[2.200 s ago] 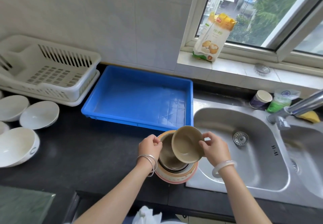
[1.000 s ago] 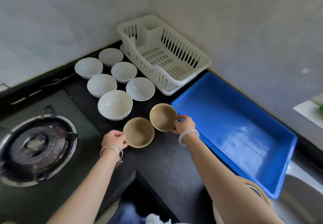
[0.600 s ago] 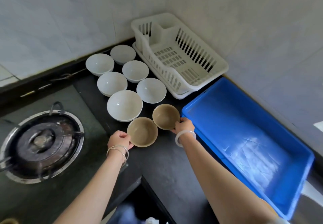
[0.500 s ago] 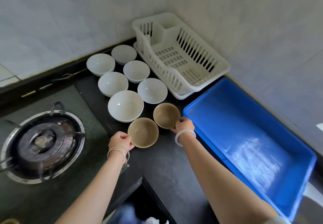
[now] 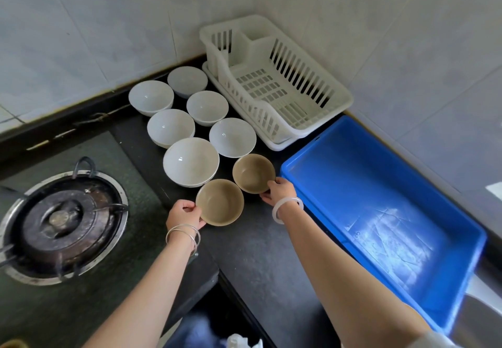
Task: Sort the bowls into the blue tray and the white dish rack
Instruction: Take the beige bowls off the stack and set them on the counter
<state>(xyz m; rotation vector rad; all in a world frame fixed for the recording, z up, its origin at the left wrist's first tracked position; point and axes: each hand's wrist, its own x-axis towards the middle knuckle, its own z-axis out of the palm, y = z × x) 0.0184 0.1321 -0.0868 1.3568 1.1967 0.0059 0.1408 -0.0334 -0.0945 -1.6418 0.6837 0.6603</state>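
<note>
Two tan bowls rest upright on the black counter. My left hand (image 5: 184, 215) grips the left rim of the nearer tan bowl (image 5: 220, 202). My right hand (image 5: 277, 190) grips the right rim of the farther tan bowl (image 5: 253, 173). Several white bowls (image 5: 191, 161) stand in a cluster behind them, toward the wall. The white dish rack (image 5: 274, 87) sits at the back corner with nothing in it. The blue tray (image 5: 380, 212) lies to the right of my right hand and holds nothing.
A gas burner (image 5: 61, 225) is set into the counter at the left. Tiled walls meet behind the rack. The counter's front edge steps back below my arms. A strip of steel sink (image 5: 478, 317) shows at the lower right corner.
Earlier I lifted a tan bowl from a stack beside the sink. I have since brought two tan bowls across to the white bowls and lowered them onto the counter. My hands have barely moved in the last half second.
</note>
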